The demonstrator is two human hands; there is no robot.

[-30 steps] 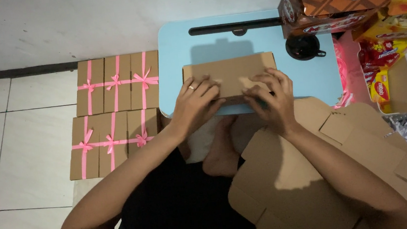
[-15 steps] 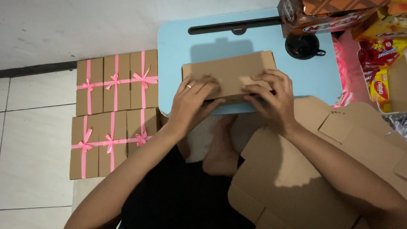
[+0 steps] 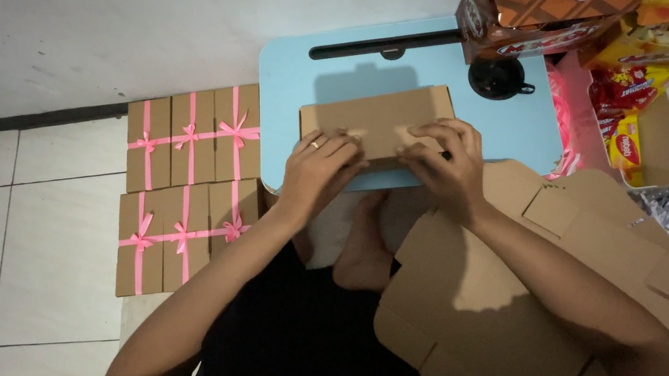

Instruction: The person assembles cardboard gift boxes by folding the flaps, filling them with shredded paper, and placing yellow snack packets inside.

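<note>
Brown cardboard box [image 3: 377,122] sits on the pale blue lap table [image 3: 293,94], both hands curled over its near edge: the left hand [image 3: 318,165] at about 7 o'clock of the box, the right hand [image 3: 439,157] at about 5 o'clock, fingers pressing down on the folded flap. To seat that fold cleanly, I judge even pressure from both sides and square corners matter most. Finished ribbon-tied boxes [image 3: 187,186] lie at 9 o'clock on the floor; flat cardboard blanks [image 3: 524,292] rest at 5 o'clock.
</note>
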